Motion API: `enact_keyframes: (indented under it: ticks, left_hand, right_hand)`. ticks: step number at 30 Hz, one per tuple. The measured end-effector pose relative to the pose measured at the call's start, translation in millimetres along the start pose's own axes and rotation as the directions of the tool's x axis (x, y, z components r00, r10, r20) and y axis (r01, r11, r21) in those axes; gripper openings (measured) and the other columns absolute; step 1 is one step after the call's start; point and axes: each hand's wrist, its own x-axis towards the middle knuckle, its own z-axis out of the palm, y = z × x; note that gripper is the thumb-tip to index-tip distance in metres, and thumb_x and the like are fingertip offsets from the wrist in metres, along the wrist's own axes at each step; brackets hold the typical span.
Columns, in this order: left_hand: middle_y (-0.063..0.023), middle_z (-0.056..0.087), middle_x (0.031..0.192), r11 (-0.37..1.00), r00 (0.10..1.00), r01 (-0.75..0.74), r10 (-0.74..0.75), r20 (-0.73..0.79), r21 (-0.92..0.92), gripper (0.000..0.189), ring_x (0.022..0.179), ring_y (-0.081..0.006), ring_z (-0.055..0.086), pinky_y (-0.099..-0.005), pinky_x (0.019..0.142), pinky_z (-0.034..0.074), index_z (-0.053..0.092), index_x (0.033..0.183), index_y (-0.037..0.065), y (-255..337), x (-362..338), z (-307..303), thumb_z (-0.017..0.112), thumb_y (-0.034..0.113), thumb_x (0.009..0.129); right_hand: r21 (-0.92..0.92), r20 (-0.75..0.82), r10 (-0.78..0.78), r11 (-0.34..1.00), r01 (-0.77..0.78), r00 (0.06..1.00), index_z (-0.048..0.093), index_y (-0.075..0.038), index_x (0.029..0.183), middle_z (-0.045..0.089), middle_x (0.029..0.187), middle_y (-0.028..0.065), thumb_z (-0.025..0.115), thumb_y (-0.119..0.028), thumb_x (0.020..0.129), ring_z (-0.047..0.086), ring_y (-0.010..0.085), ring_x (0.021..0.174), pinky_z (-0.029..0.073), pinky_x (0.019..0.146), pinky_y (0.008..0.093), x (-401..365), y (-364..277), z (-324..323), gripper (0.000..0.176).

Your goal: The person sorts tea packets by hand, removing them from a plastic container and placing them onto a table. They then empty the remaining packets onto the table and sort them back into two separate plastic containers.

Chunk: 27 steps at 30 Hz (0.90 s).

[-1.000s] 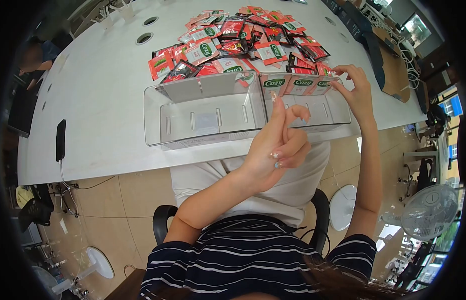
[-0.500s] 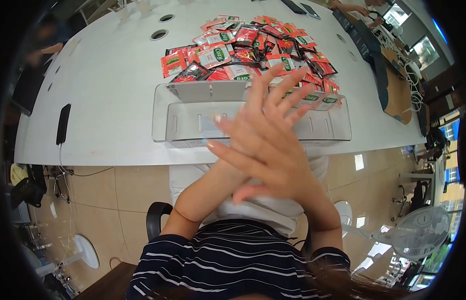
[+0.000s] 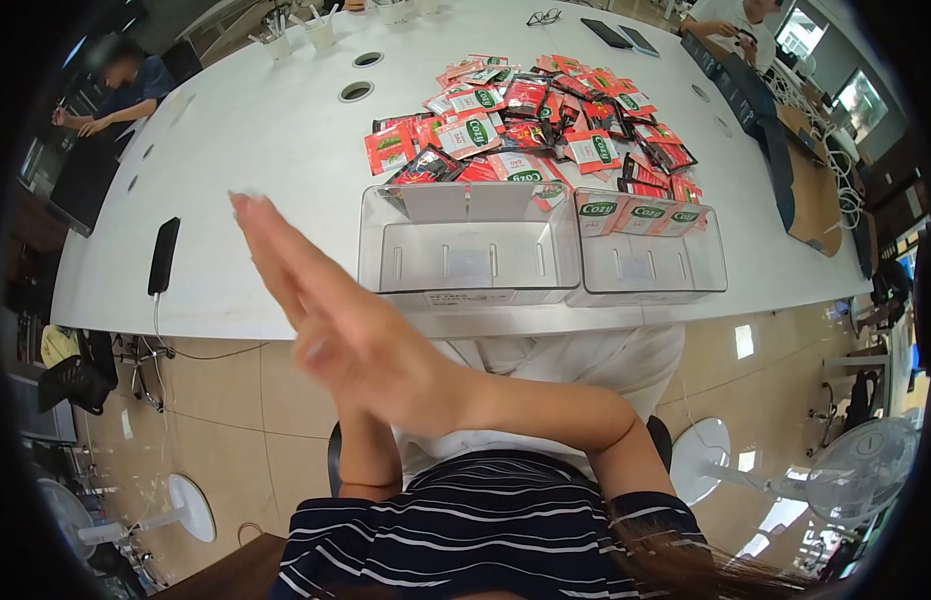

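Observation:
My right hand (image 3: 381,345) and my left hand (image 3: 273,272) are pressed palm to palm, held up in front of the table's front left part. The fingers of both are stretched out, and no object shows between them. Much of my left hand is hidden behind the right one. To their right, at the table's front edge, stand two clear plastic bins side by side. The left bin (image 3: 386,240) has a sachet leaning at its back corner. Three red and white Cozy sachets (image 3: 648,217) stand along the back wall of the right bin (image 3: 676,285).
Behind the bins lies a heap of red, white and black sachets (image 3: 526,98). A black phone (image 3: 164,255) on a white cable lies at the left. Open cardboard (image 3: 806,190) and cables lie at the right edge. Other people sit at the far left and far right.
My hands have moved left, from in front of the bins to beside them. Their spread, crossed fingers are now lined up palm to palm. The camera view has shifted slightly.

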Motion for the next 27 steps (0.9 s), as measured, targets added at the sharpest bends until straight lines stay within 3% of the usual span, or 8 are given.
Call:
enact_keyframes:
  ticks: [3, 4, 7, 13, 14, 17, 22, 27]
  left_hand:
    - [-0.0205, 0.007, 0.158, 0.571, 0.966, 0.242, -0.215, 0.142, -0.784, 0.075, 0.146, -0.0382, 0.008, -0.0534, 0.115, 0.014, 0.010, 0.153, 0.011, -4, 8, -38, 0.027, 0.058, 0.097]
    - [-0.0208, 0.006, 0.158, 0.557, 0.967, 0.235, -0.221, 0.130, -0.797, 0.076, 0.146, -0.0388, 0.008, -0.0538, 0.115, 0.014, 0.010, 0.153, 0.011, -2, 11, -46, 0.027, 0.059, 0.097]
    - [-0.0217, 0.002, 0.158, 0.713, 0.977, 0.138, -0.211, -0.022, -0.687, 0.077, 0.146, -0.0396, 0.005, -0.0548, 0.115, 0.013, 0.010, 0.154, 0.012, 19, 20, -46, 0.027, 0.061, 0.096]
    - [-0.0230, 0.002, 0.157, 0.988, 0.934, -0.122, 0.084, -0.346, -0.090, 0.067, 0.145, -0.0410, 0.003, -0.0588, 0.115, 0.011, 0.020, 0.151, 0.012, 56, 11, -15, 0.036, 0.048, 0.098]
    - [-0.0222, 0.031, 0.150, 0.954, 0.878, -0.197, 0.069, -0.474, -0.227, 0.055, 0.134, -0.0404, 0.037, -0.0552, 0.107, 0.033, 0.030, 0.147, 0.016, 52, 4, -18, 0.035, 0.043, 0.099]
    - [-0.0124, 0.047, 0.133, 0.948, 0.973, -0.144, 0.188, 0.135, -0.283, 0.035, 0.116, -0.0297, 0.046, -0.0487, 0.095, 0.037, 0.051, 0.131, 0.011, 52, 0, -35, 0.046, 0.021, 0.098]
    - [0.0006, 0.050, 0.105, 0.921, 0.857, -0.388, 0.366, 0.362, -0.012, 0.023, 0.093, -0.0189, 0.046, -0.0353, 0.075, 0.039, 0.062, 0.108, 0.020, 89, 12, 9, 0.052, 0.005, 0.092]
    - [-0.0080, 0.051, 0.111, 0.945, 0.830, -0.128, 0.268, 0.489, -0.301, 0.033, 0.094, -0.0222, 0.054, -0.0384, 0.066, 0.052, 0.057, 0.107, 0.018, 127, 32, 37, 0.066, -0.001, 0.081]
  right_hand:
    - [-0.477, 0.304, -0.218, 0.808, 0.346, 0.927, 0.029, -0.012, 0.150, 0.020, 0.156, 0.0200, 0.050, -0.052, 0.094, 0.013, 0.0354, 0.146, 0.013, 0.116, 0.0473, 4, 39, 13, 0.072]
    - [-0.626, 0.470, -0.218, 0.600, 0.497, 0.855, 0.029, -0.014, 0.150, 0.017, 0.156, 0.0209, 0.050, -0.054, 0.093, 0.011, 0.0380, 0.146, 0.011, 0.116, 0.0485, 0, 54, 13, 0.073]
    - [-0.538, 0.405, -0.107, 0.775, 0.331, 0.908, 0.043, -0.016, 0.143, 0.024, 0.155, 0.0181, 0.051, -0.058, 0.089, 0.014, 0.0378, 0.145, 0.011, 0.116, 0.0507, -2, 54, 11, 0.069]
    - [-0.775, 0.258, -0.077, 0.579, 0.253, 0.963, 0.049, -0.017, 0.139, 0.042, 0.146, 0.0165, 0.038, -0.056, 0.095, 0.030, 0.0334, 0.141, 0.013, 0.115, 0.0507, -42, 18, -23, 0.060]
    - [-0.813, 0.237, -0.073, 0.532, 0.239, 0.969, 0.049, -0.015, 0.138, 0.045, 0.143, 0.0164, 0.038, -0.050, 0.098, 0.034, 0.0337, 0.139, 0.015, 0.115, 0.0504, -49, 9, -31, 0.055]
    - [-0.901, 0.104, -0.039, 0.420, 0.110, 0.994, 0.054, -0.010, 0.129, 0.057, 0.131, 0.0133, 0.047, -0.027, 0.097, 0.047, 0.0343, 0.129, 0.023, 0.112, 0.0495, -55, -39, -53, 0.037]
    - [-0.914, 0.253, -0.532, 0.143, 0.380, 0.808, 0.032, 0.001, 0.135, 0.056, 0.121, 0.0264, 0.051, -0.021, 0.094, 0.054, 0.0380, 0.114, 0.042, 0.098, 0.0487, -46, -156, -107, 0.051]
    - [-0.733, 0.609, -0.592, -0.165, 0.660, 0.528, 0.036, 0.001, 0.131, 0.058, 0.117, 0.0241, 0.053, -0.018, 0.092, 0.056, 0.0363, 0.110, 0.043, 0.095, 0.0464, -30, -235, -92, 0.046]
